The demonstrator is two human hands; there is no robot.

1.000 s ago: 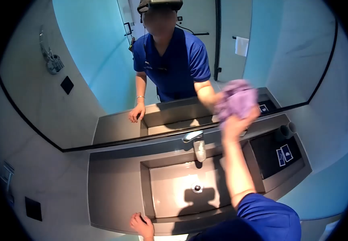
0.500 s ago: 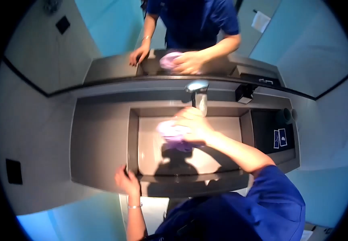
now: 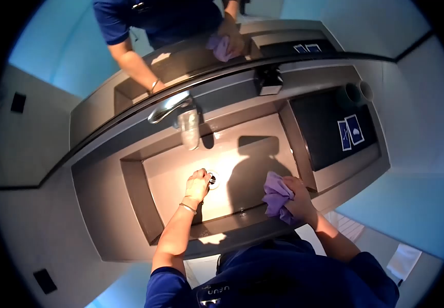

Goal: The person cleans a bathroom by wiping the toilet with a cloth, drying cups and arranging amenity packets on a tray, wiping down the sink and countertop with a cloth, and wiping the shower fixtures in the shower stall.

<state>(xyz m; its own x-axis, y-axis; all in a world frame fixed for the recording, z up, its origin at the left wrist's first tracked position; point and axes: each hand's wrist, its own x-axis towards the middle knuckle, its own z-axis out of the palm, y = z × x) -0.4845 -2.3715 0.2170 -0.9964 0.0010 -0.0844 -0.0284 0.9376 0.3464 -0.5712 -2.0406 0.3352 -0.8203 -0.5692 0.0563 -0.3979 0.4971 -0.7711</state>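
Glossy metal faucet (image 3: pixel 188 126), crumpled soft purple cloth (image 3: pixel 277 196).

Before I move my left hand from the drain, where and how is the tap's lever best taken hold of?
Best, I think, by its free end, with the left hand coming from the front left, thumb below and fingers on top. The lever juts out to the left past the spout, while the mirror is close behind.
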